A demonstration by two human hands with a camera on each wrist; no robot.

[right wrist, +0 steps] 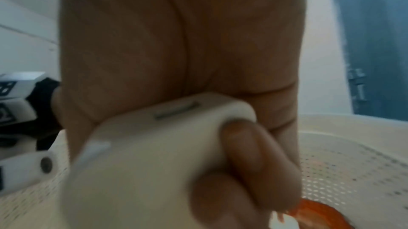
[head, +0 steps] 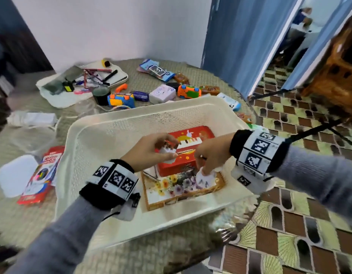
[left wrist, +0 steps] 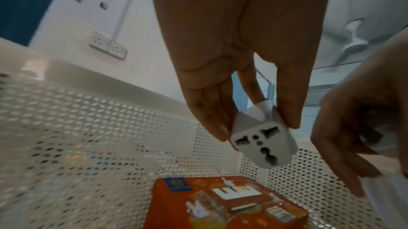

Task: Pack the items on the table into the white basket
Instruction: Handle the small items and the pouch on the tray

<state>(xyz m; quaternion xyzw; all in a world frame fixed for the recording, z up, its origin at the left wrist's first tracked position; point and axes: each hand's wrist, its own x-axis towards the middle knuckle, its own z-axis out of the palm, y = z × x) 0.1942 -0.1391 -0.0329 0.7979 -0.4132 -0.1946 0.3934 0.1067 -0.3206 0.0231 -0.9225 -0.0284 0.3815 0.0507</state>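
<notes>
While hands point(head: 149, 150) point(head: 210, 155) pinch blocky adapter point(left wrist: 262, 142), perhaps smooth charger point(right wrist: 154, 154), over perforated basket point(head: 120, 123).

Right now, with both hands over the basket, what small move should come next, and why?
Probably lower the left hand and set its white plug adapter down. It hangs pinched above the red box in the white basket, not yet resting on anything.

Inside the white basket point(head: 104, 139), bare floor lies open along the left wall, while the red tin point(head: 188, 153) and flowered box point(head: 171, 191) fill what seems its middle and right.
</notes>
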